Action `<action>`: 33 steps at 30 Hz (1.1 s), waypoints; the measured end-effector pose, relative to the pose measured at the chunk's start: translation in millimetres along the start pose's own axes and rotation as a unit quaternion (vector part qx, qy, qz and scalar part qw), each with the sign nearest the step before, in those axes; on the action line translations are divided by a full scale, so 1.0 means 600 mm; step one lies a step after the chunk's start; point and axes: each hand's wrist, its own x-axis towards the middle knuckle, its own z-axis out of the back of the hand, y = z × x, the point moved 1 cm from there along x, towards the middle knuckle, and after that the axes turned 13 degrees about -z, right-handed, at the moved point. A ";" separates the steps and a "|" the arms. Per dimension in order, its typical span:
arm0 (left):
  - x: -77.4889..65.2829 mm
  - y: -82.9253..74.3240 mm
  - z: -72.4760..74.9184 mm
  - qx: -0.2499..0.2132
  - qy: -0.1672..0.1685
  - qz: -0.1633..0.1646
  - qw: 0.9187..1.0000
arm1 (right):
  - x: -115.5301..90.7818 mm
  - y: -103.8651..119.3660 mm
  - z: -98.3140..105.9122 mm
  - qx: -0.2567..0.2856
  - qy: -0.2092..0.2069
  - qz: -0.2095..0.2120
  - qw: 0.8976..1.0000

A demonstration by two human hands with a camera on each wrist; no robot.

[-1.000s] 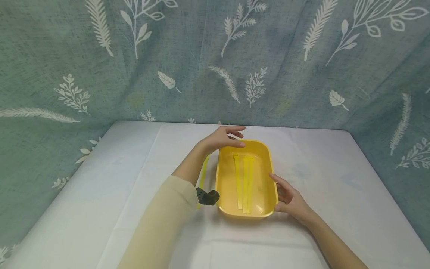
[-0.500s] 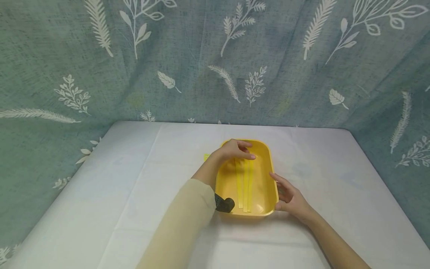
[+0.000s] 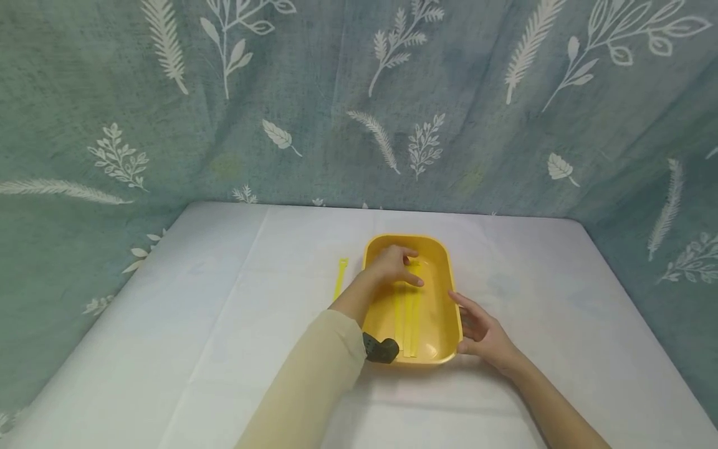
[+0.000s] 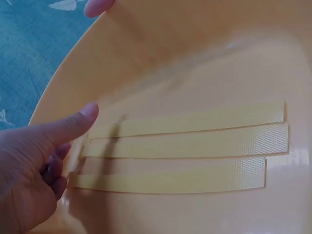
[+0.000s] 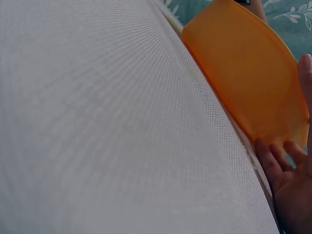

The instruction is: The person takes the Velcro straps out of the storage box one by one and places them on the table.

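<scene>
A yellow plastic tray point(image 3: 439, 315) stands lengthwise on the table. Flat yellow straps point(image 4: 195, 139), patterned at their near ends, lie side by side on its floor. My left hand point(image 3: 389, 266) is inside the tray over their far ends, thumb stretched out and fingers loosely bent. In the left wrist view its fingertips are close to the strap ends, partly hidden, and no strap is seen gripped. Against the tray's right wall rests my right hand point(image 3: 485, 337), fingers spread along the outside. Another yellow strap point(image 3: 341, 276) lies left of the tray, partly behind my left forearm.
A white cloth point(image 3: 269, 299) covers the table. Patterned blue-green fabric point(image 3: 314, 93) hangs behind and at both sides. A black wrist mount point(image 3: 381, 349) sticks out from my left sleeve point(image 3: 314, 380) over the tray's near left rim.
My left hand has moved from the tray's far left rim rightward and nearer, down into the tray over the straps. My right hand has stayed at the right wall.
</scene>
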 end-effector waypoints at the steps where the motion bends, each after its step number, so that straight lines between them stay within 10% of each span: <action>1: -0.001 0.001 -0.001 0.019 0.000 0.004 1.000 | 0.000 -0.001 -0.001 0.002 0.002 0.002 1.000; 16: -0.001 -0.004 -0.011 0.181 0.040 -0.001 0.983 | 0.000 -0.001 -0.001 0.007 0.003 0.018 1.000; 33: 0.008 -0.001 -0.018 0.128 0.017 -0.086 0.988 | 0.000 -0.003 0.000 0.005 0.005 0.015 1.000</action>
